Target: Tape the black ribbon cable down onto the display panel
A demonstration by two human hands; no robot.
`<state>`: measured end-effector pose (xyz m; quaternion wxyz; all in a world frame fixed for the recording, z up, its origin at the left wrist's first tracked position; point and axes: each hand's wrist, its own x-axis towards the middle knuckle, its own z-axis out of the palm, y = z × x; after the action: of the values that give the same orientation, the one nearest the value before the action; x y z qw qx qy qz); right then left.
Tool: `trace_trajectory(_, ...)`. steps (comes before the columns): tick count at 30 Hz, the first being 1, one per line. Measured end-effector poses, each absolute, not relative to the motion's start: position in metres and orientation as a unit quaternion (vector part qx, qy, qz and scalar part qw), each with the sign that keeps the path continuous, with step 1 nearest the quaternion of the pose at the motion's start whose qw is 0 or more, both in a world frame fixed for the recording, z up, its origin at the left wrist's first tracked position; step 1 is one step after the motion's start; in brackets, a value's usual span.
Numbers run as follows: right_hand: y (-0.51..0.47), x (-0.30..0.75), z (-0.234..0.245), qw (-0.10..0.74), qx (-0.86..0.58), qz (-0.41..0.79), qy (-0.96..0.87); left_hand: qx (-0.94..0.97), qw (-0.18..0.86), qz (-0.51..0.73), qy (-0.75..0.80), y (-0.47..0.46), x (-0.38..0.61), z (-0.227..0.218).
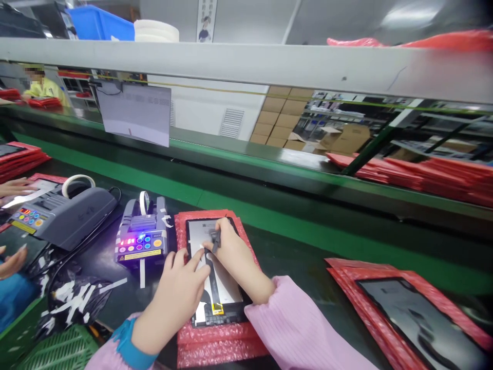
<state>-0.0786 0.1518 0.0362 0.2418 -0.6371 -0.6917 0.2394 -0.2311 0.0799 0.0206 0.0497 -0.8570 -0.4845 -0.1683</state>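
The right grip [233, 253] was closed around a slim, dark grey, pen-like tool [216, 239], thumb and fingers drawn together on it. Just beside it on the near left, the left grip [177, 280] was half curled, its fingertips at a long, black, ribbon-like strip [214, 283] (whether they pinched the strip or only pressed on it, I could not tell). Directly under both grips lay the flat, rectangular, black-edged panel with a silvery back [230, 290], a yellow patch [217, 309] showing at the strip's near end. The panel rested on a stack of red bubble-wrap sheets [219, 352], which reached out nearer than the grips.

Left of and beyond the left grip stood a grey plastic tape dispenser with glowing coloured buttons [154, 224], a short white tape strip [142, 273] hanging from its front. Farther left was a second, darker grey dispenser [87, 208], near a co-worker's hand [13, 263] above a blue sleeve [15, 300]. Between that sleeve and the left grip, white tape scraps [75, 303] lay scattered, with a green slatted plastic basket [61, 352] nearer still.

Well to the right of the right grip, another black-edged panel [414, 308] lay on red bubble wrap [360, 300] on the dark worktop [296, 272].
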Motion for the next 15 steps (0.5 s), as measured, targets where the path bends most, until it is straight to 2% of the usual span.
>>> trace_trajectory(6,0.153,-0.072,0.046,0.299,-0.611,0.301,-0.668,-0.857,0.039,-0.143,-0.493,0.091,-0.219,0.036)
trace_trajectory(11,0.099,-0.022,0.054,0.376,-0.543,0.319,-0.68,-0.865,0.054,-0.127,-0.482,0.095,-0.221,0.035)
trace_trajectory(13,0.059,0.013,0.045,0.374,-0.539,0.301,-0.692,-0.864,0.064,-0.14,-0.48,0.098,-0.227,0.03)
trace_trajectory(15,0.014,0.056,0.029,0.329,-0.551,0.266,-0.72,-0.858,0.067,-0.155,-0.485,0.106,-0.233,0.026)
